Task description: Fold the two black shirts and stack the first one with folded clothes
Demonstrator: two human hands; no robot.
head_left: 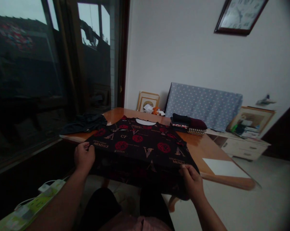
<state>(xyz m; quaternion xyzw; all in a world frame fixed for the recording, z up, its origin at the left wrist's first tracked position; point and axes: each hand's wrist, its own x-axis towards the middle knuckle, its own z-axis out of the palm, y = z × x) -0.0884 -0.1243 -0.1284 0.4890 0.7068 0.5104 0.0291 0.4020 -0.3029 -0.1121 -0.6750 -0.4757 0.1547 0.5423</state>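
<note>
A black T-shirt (135,146) printed with red medallions and pale letters lies spread over the wooden table (214,150), its neckline at the far side. The near part hangs down over the table's front edge. My left hand (84,157) is closed on the shirt's left side, with thumb and fingers pinching the cloth. On the right side, my right hand (191,181) pinches the fabric in the same way. Between my hands the cloth is stretched fairly straight.
Folded clothes (188,124) are stacked at the table's back right. A dark crumpled garment (87,123) lies at the back left. A white sheet (225,167) rests near the right corner. Below left is a green power strip (36,203). Beyond stands a low white cabinet (246,149).
</note>
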